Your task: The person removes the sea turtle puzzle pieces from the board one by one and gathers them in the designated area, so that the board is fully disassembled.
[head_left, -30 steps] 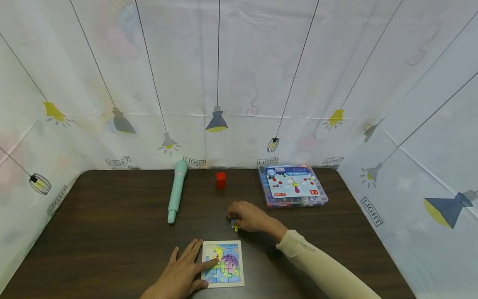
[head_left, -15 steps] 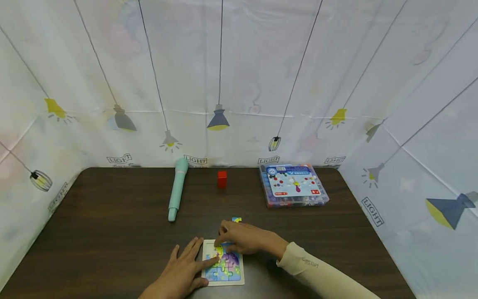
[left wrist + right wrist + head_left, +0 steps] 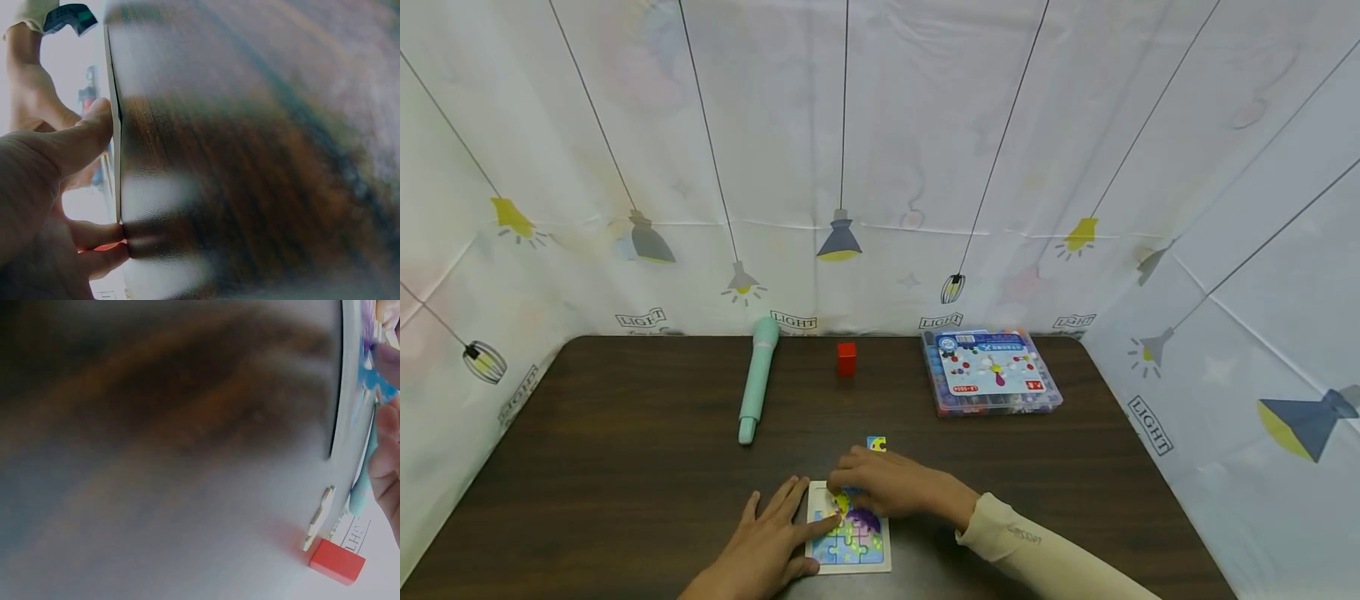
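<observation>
A small framed jigsaw puzzle (image 3: 887, 550) with a purple and yellow picture lies at the front of the dark table. My left hand (image 3: 763, 533) spreads its straight fingers at its left side, index finger resting on the picture and thumb at the lower left corner. Over the puzzle's top part is my right hand (image 3: 891, 483), fingers bent down and hiding that area. In the right wrist view it pinches a blue puzzle piece (image 3: 378, 381) just over the picture. Another loose piece (image 3: 876, 442), blue and yellow, lies behind the right hand.
A red block (image 3: 846, 360) stands farther back. To its left lies a mint-green rod with a thicker rounded end (image 3: 758, 379). A clear plastic box of colourful parts (image 3: 992, 371) is at the back right. A printed curtain (image 3: 880, 167) hangs behind the table (image 3: 625, 467).
From the loose pieces behind the puzzle, my right hand has come toward me to the puzzle's top with one piece, uncovering the other. The left hand has stayed in place.
</observation>
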### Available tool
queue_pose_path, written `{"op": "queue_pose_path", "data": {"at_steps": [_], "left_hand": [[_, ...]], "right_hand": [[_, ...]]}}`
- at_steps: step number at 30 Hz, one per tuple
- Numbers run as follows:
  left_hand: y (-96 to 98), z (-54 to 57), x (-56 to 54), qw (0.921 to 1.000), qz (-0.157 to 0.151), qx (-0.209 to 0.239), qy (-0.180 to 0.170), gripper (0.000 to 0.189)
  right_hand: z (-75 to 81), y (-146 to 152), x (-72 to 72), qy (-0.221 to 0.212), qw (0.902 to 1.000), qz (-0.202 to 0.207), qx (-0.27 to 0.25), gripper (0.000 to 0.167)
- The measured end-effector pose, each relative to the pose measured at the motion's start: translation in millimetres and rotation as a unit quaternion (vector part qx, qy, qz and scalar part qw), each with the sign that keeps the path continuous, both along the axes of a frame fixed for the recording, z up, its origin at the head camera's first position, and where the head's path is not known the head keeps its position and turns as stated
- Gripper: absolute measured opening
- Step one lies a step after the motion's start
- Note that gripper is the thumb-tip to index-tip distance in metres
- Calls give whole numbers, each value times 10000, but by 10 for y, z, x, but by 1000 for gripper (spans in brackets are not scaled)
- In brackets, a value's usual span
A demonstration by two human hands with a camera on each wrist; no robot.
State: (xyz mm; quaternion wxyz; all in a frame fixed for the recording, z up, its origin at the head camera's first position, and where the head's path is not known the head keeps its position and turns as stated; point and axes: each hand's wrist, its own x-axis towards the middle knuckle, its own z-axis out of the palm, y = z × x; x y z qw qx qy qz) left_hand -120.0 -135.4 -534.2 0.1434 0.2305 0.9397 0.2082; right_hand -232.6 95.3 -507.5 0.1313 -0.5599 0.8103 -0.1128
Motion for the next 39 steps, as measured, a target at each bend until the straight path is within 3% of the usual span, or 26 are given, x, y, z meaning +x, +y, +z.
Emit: {"op": "queue_pose_path", "data": {"at_steps": [3, 6, 8, 11, 14, 20, 28, 39], "left_hand": [[7, -7, -2, 10000, -7, 24, 14, 60], [9, -12, -2, 10000, 1, 30, 18, 60], [12, -11, -1, 10000, 11, 39, 17, 60], [10, -6, 5, 10000, 28, 21, 53, 60], [4, -2, 17, 9999, 49, 19, 95, 60], [-2, -3, 25, 9999, 36, 6, 159, 60], [19, -18, 21, 9999, 37, 2, 124, 60], [19, -1, 34, 9997, 60, 57, 216, 61]], "right_hand": [[-11, 30, 7, -187, 9993, 9, -334, 18], [55, 97, -37, -686, 9949, -155, -721, 9], [125, 181, -107, -1004, 9899, -470, -886, 8], [202, 345, -256, -1095, 9843, -1073, -879, 10], [210, 495, -401, -975, 9826, -1423, -686, 15], [117, 606, -549, -653, 9853, -1529, -383, 17], [75, 549, -519, 416, 9850, -1673, 51, 5], [27, 535, -527, 569, 9825, -1771, 40, 10]]}}
